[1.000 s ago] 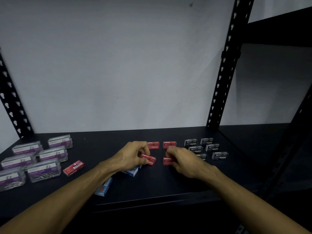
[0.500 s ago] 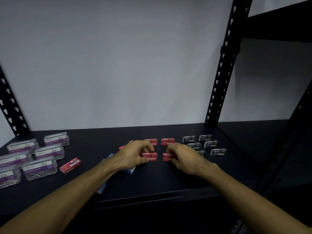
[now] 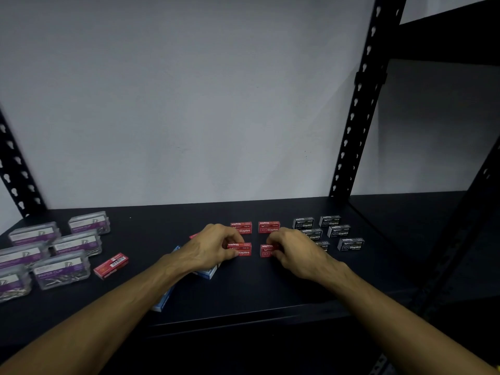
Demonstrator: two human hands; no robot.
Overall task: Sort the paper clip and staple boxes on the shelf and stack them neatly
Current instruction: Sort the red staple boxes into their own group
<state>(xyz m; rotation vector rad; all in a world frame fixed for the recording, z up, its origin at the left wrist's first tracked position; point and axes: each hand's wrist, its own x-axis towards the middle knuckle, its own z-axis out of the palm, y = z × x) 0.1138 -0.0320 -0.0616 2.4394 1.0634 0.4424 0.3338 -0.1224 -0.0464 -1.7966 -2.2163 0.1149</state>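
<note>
Head view showed both forearms reaching in from the bottom edge over the black shelf [image 3: 270,293]. Nearest, a blue box [image 3: 162,300] lay at the front under the left forearm, with another blue box [image 3: 208,272] just behind it, partly hidden by the left wrist. The left hand [image 3: 209,249] pinched the front left red staple box [image 3: 242,249] with curled fingers, and the right hand [image 3: 293,253] gripped the front right red staple box [image 3: 266,250] the same way — the two boxes sat side by side, slightly apart. Off to the left lay a lone red box [image 3: 111,266], tilted, beside a cluster of clear paper clip boxes [image 3: 62,269] with purple labels. Behind the hands stood two more red staple boxes [image 3: 255,227] in a row. Further right, black staple boxes [image 3: 328,230] sat grouped in rows — one partly hidden by the right hand. A perforated black upright [image 3: 357,117] rose against the grey wall [image 3: 189,104] behind.
</note>
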